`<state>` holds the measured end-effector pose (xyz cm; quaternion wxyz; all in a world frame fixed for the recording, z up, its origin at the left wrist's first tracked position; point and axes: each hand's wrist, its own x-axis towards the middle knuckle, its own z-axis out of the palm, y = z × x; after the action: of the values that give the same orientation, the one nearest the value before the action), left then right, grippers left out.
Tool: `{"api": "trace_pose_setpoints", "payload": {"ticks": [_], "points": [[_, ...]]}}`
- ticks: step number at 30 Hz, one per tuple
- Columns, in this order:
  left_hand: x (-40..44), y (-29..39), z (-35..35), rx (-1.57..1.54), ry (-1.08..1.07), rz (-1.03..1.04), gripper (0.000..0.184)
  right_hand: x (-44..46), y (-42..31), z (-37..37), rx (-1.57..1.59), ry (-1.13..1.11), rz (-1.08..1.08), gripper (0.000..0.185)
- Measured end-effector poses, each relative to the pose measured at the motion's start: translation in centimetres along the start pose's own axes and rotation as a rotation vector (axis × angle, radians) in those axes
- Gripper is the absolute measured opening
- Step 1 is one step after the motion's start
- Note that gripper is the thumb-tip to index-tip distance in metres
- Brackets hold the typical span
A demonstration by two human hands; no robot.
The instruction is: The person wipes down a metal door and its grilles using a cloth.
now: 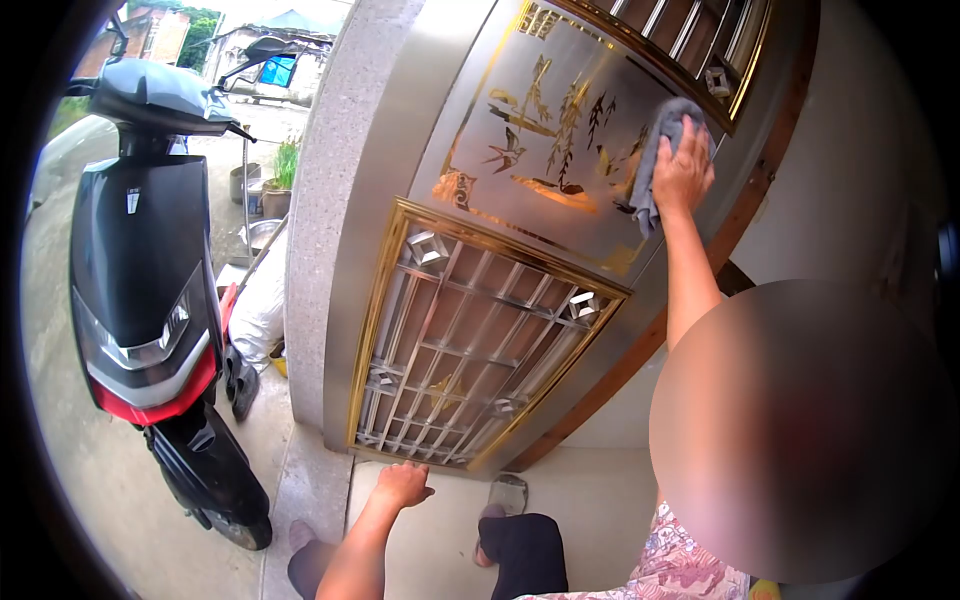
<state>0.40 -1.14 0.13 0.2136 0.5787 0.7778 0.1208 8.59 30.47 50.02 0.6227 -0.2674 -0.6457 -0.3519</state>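
Note:
My right hand (683, 172) presses a grey cloth (652, 175) against the right part of a metal door panel (560, 120) with gold plant and bird designs. The fingers are bent over the cloth. Lower down, my left hand (404, 485) is beneath the gold-framed lattice (480, 340) of the same door. Its fingers are curled in, and nothing shows in them.
A black and red scooter (140, 260) stands at the left beside the stone door frame (330, 200). Near it are a white sack (262, 305) and potted plants (280, 180). A blurred round area covers the right side.

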Motion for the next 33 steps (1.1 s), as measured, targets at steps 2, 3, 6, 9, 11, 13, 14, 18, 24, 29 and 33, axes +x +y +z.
{"api": "trace_pose_setpoints", "payload": {"ticks": [2,3,6,9,11,13,14,18,24,29,33], "points": [[-0.1,0.0,0.1,0.004,0.003,0.014,0.047,-0.9,1.8,-0.1,-0.031,0.008,0.078,0.054],[-0.1,0.0,0.1,0.003,0.004,0.022,0.047,-1.3,2.5,-0.2,-0.038,0.023,0.115,0.054],[0.3,0.2,0.3,-0.006,0.016,0.035,0.047,-1.5,2.0,-0.5,-0.068,0.019,0.233,0.054],[0.8,0.8,0.7,-0.008,0.010,0.056,0.047,0.0,-0.6,-0.4,-0.054,-0.002,0.336,0.055],[1.1,1.2,0.8,-0.016,-0.004,0.081,0.048,1.2,-2.9,0.2,-0.002,0.006,0.299,0.055],[1.2,1.6,1.1,-0.034,-0.024,0.114,0.049,2.2,-5.5,1.3,0.049,0.076,0.074,0.055],[1.5,1.7,1.4,-0.037,-0.032,0.123,0.049,2.8,-7.1,1.7,0.080,0.091,0.034,0.055],[1.4,1.9,1.6,-0.048,-0.049,0.117,0.049,4.2,-13.5,2.6,0.183,0.106,-0.067,0.055],[1.6,2.1,1.6,-0.046,-0.061,0.097,0.051,3.7,-21.1,4.1,0.173,0.128,-0.363,0.054],[1.4,2.3,1.5,-0.050,-0.009,0.089,0.049,-0.7,-25.7,2.6,0.226,0.137,-0.601,0.053],[0.6,2.4,0.6,-0.068,0.004,0.055,0.043,-5.1,-26.3,1.7,0.266,0.085,-0.742,0.054]]}}
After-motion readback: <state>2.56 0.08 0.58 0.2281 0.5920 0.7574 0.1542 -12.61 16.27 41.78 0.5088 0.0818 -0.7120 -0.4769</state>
